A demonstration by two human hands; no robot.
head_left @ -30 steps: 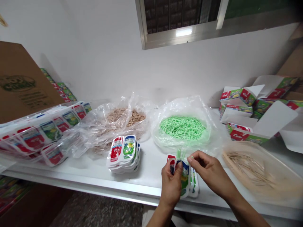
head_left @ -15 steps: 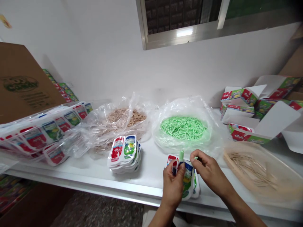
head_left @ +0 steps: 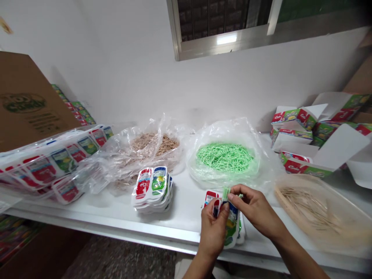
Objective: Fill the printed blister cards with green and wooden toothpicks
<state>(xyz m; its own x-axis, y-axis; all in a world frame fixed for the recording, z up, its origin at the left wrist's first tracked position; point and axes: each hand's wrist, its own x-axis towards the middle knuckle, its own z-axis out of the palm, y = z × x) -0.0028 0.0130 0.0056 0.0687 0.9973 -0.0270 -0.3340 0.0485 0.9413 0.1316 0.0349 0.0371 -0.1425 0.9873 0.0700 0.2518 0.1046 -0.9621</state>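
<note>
Your head camera looks forward and down, close to the tabletop's near edge (head_left: 162, 228); wall (head_left: 130, 69) opposite.

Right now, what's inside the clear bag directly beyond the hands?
A loose heap of thin green sticks shows inside the clear bag. Only the upper layer is visible; whatever lies underneath is covered by it.

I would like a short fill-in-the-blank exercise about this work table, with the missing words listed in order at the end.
1. The hand whose thumb lies on the twin packet is the person's ____ one.
2. The plastic bag nearer the printed boxes holds sticks coloured ____.
3. On the top of the packet stack, the left half is mainly ____.
4. The table has a ____ surface.

Missing words: left; green; red; white.
</note>
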